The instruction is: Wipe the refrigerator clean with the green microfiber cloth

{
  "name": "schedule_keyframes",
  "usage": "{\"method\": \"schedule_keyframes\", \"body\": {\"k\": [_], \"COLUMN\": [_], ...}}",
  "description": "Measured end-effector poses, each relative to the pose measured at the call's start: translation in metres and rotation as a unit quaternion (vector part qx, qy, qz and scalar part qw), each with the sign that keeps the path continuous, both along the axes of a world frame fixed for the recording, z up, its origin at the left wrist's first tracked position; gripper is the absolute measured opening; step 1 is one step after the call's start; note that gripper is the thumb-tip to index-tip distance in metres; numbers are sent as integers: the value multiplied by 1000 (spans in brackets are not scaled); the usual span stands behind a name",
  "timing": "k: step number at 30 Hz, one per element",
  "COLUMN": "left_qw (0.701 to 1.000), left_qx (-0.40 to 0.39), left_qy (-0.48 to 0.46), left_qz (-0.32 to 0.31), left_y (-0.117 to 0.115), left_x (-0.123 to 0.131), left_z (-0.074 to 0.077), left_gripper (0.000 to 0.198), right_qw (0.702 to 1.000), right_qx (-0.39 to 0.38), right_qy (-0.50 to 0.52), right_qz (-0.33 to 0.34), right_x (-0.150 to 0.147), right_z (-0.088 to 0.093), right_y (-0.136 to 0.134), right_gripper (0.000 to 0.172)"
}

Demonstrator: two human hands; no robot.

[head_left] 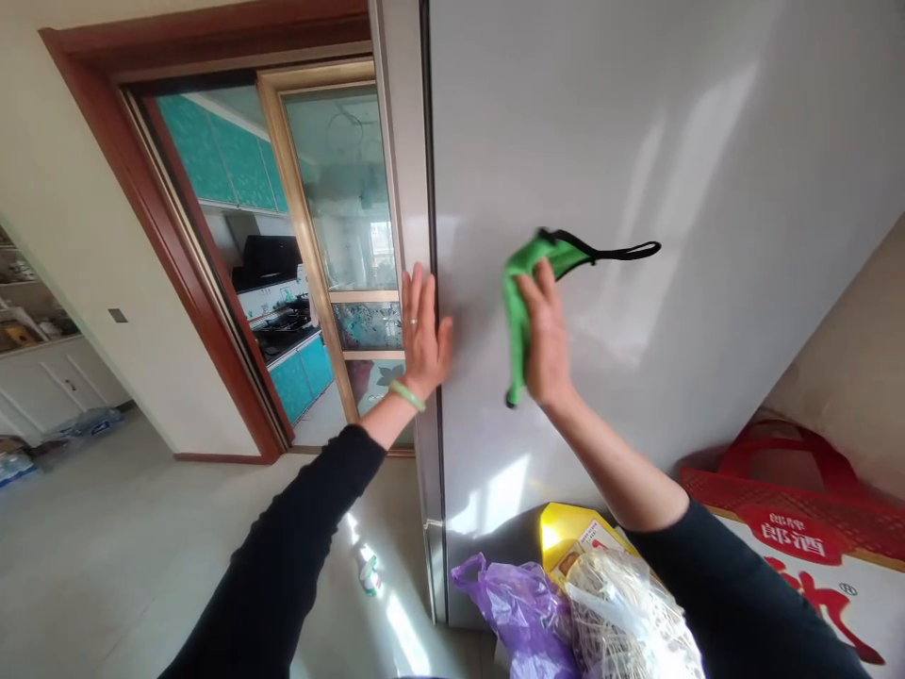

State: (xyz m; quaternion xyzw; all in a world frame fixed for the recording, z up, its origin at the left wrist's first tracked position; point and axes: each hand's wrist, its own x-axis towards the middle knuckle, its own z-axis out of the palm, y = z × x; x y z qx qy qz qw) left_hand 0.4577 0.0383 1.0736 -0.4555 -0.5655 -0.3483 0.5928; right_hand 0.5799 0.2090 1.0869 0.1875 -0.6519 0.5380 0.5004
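My right hand (546,338) presses a green cloth (521,292) with black trim and a black loop against the grey side panel of a tall fridge (636,141). The cloth hangs down past my palm. My left hand (424,332) lies flat and open on the fridge's front corner edge, fingers pointing up. A ring and a pale green bangle are on that hand and wrist. Both arms wear black sleeves.
Below me lie a purple plastic bag (519,613), a clear bag of pale strands (629,613), a yellow packet (566,536) and a red-and-white box (813,556). A small bottle (369,572) stands on the floor. A wood-framed doorway (212,311) on the left opens to a kitchen.
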Motion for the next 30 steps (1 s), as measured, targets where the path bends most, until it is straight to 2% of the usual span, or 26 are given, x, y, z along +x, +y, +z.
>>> {"method": "schedule_keyframes", "body": {"k": [2,4,6,8,9,12,14,15,16,17,18,19,20,22,24,25,26,27,28,30], "left_qw": [1000,1000,1000,999,999,999,1000,1000,1000,1000,1000,1000,999,999,999,998,998,998,998,999], "left_qx": [4,14,16,7,3,3,7,8,9,8,6,3,0,-2,2,3,1,-1,-2,3], "left_qy": [-1,-10,-21,-31,-35,-32,-15,-7,-1,1,-3,-9,-15,-18,-18,-20,-24,-29,-33,-28], "left_qz": [0,-6,-10,-4,-1,5,6,5,1,-6,-15,-24,-32,-40,-46,-51,-55,-57,-55,-46], "left_y": [9,14,17,17,17,19,21,22,23,23,24,24,24,23,23,23,23,24,24,25], "left_x": [-36,-54,-60,-58,-57,-57,-58,-59,-60,-61,-61,-61,-60,-59,-58,-58,-57,-57,-57,-57], "left_z": [22,34,38,37,36,33,33,33,33,33,33,32,32,31,31,31,32,32,32,33], "left_gripper": [65,67,70,75,77,76,73,72,72,71,71,71,71,71,72,73,74,75,75,73], "right_qw": [978,923,874,856,853,854,860,862,862,858,851,842,833,823,822,822,823,824,825,829], "right_qx": [181,331,407,419,415,389,356,337,320,311,310,315,325,345,360,366,369,368,364,350], "right_qy": [-8,-27,-19,15,31,64,84,88,92,98,103,107,107,90,63,55,49,47,47,57], "right_qz": [-99,-195,-264,-302,-316,-339,-355,-367,-382,-397,-411,-424,-434,-442,-437,-432,-430,-429,-429,-432], "right_x": [-32,-63,-85,-98,-102,-108,-113,-115,-117,-119,-120,-120,-119,-115,-110,-109,-108,-108,-109,-113], "right_z": [16,26,40,69,91,175,230,252,266,273,271,262,246,202,160,146,139,139,146,177], "right_y": [-10,-16,-18,-22,-26,-38,-45,-48,-50,-52,-53,-54,-55,-55,-55,-55,-55,-55,-55,-57], "right_gripper": [63,63,62,64,67,78,78,77,74,71,69,67,66,65,64,64,64,65,66,70]}}
